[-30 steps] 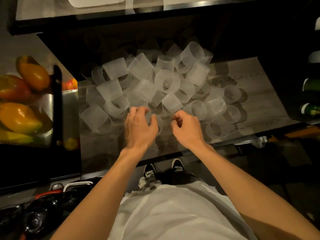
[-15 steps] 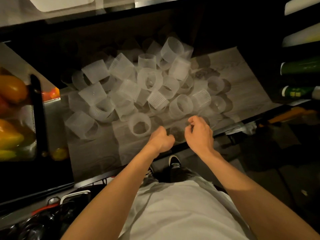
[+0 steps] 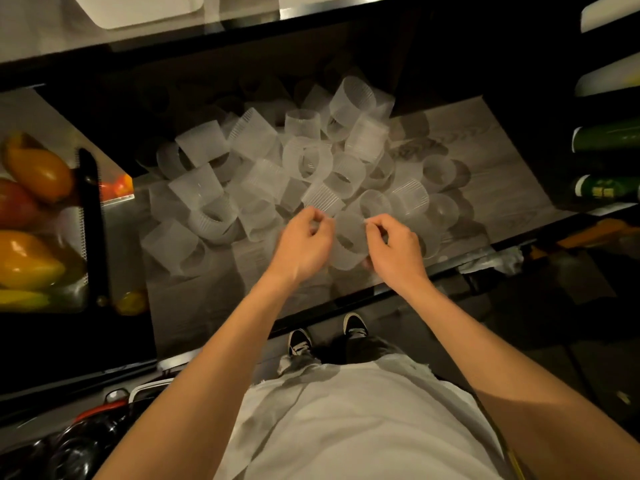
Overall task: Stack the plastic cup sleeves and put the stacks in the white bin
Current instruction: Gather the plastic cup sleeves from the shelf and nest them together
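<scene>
A heap of translucent ribbed plastic cup sleeves (image 3: 304,161) covers the wooden table (image 3: 485,140). Between my two hands I hold one sleeve (image 3: 348,237) just above the table's near edge. My left hand (image 3: 304,242) pinches its left rim with curled fingers. My right hand (image 3: 394,247) pinches its right rim the same way. Part of a white bin (image 3: 145,8) shows at the top left edge, behind the dark shelf.
A clear box of orange and red fruit (image 3: 31,209) stands to the left. Green bottles (image 3: 606,136) lie on shelves at the right. A crumpled cloth (image 3: 495,261) hangs off the table's front edge. My shoes (image 3: 325,334) are below the table edge.
Both hands have come up from the table's near edge and now pinch one sleeve between them. The view has shifted slightly.
</scene>
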Tool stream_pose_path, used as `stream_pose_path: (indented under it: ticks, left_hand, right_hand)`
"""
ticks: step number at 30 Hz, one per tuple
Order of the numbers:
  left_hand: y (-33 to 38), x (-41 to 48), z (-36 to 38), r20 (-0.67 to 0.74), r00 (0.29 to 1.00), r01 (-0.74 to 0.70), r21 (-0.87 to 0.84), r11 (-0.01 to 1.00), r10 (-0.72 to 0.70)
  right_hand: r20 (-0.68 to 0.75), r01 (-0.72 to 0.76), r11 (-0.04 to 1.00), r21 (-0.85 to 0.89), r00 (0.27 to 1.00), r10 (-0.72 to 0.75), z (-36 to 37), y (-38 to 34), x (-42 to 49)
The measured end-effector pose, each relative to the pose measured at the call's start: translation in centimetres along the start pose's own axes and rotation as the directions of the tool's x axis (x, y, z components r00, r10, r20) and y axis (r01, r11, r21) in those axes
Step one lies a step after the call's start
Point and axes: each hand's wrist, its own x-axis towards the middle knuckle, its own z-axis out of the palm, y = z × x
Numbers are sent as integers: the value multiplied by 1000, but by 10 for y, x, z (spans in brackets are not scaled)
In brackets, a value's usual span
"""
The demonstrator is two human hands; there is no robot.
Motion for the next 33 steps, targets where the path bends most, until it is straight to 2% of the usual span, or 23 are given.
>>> stream_pose_path:
  ticks: [3,10,19,28,33]
  left_hand:
    - [2,1,-24,-179,975,-112,129,985,134]
    - [-33,-6,-64,-299,952,-7,216,976,73]
    - [-48,-9,-58,-314,949,41,186,982,20]
    - [-49,-6,-50,-318,948,78,248,966,5]
    - [-54,-6,-47,-372,927,56,261,964,47]
  right_hand:
    - [69,22,993,118,997,-31,12,-30,4]
    - [253,93,993,70,961,-108,54,-54,8]
    - [252,174,978,-119,958,-139,60,-49,11]
    - [256,219,962,-162,951,-173,61,-45,8]
    - [229,258,953,-161,949,-218,62,-40,10]
